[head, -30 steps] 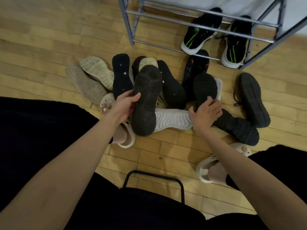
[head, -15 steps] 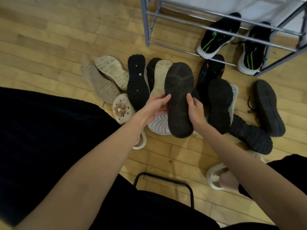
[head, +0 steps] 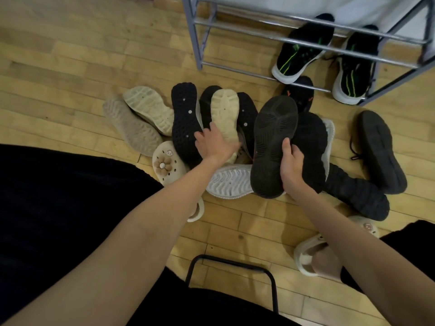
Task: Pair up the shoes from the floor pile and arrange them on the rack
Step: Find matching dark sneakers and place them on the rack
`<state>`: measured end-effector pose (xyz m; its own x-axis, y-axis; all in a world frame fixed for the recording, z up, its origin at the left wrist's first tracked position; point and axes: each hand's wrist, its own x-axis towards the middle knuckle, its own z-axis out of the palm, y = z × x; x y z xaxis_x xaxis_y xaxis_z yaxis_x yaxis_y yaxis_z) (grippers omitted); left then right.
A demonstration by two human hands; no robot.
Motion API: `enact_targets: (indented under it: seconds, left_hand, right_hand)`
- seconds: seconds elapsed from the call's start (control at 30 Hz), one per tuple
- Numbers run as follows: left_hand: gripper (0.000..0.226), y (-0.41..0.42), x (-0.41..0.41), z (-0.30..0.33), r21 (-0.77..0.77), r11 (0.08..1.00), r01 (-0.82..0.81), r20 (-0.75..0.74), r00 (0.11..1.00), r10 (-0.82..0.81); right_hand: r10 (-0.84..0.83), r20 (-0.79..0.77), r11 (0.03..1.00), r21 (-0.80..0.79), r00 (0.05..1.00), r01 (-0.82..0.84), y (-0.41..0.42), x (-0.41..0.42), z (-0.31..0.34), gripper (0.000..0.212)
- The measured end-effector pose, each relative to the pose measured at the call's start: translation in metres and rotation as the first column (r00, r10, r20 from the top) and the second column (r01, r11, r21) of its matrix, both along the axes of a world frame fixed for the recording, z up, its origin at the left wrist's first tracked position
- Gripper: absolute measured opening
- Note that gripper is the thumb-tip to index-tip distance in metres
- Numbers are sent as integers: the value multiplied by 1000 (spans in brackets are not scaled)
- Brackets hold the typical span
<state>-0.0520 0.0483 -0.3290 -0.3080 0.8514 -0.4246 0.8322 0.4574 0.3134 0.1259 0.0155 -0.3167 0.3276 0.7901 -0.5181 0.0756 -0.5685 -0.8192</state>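
Head view: right hand [head: 291, 167] grips black sneaker [head: 273, 147] sole-up, likely to match treads; left hand [head: 215, 145] lies flat, fingers relaxed, on cream-soled shoe [head: 224, 114].

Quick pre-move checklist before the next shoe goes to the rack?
1. Right hand grips the black shoe, sole up: ok.
2. Left hand has a firm hold on the cream-soled shoe: cannot tell, it rests on it.
3. Those two shoes match: not ok, sole colours differ.
4. Free space on the rack left of the green-striped pair: ok.
5. Black shoe's mate located: cannot tell, several dark soles in the pile.
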Motion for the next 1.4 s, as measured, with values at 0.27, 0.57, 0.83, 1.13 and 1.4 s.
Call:
enact_targets:
  seconds: [0.27, 0.57, 0.83, 1.13, 1.4]
  left_hand:
    - [113, 9, 15, -9, 14, 999, -46, -56, 997, 47]
    - [106, 15, 57, 17, 224, 966, 126, 141, 977, -160]
    - [67, 54, 83, 8, 74, 987, 144, 348, 924, -161]
    - [53, 98, -19, -10, 108, 991, 82, 51, 995, -88]
    - [129, 149, -28, -27, -352, 873, 338, -95, 915, -392]
  right_hand:
    - [30, 10, 999, 42, 1000, -30, 0, 15, -2, 33]
    - [-117, 159, 987, 127, 980, 98, 12, 56, 7, 38]
    - [-167, 135, 983, 103, 977, 154, 14, 67, 15, 36]
    - [-31, 60, 997, 75, 998, 26, 19, 31, 3, 35]
    - [48, 58, 993, 103, 997, -54, 41, 13, -5, 36]
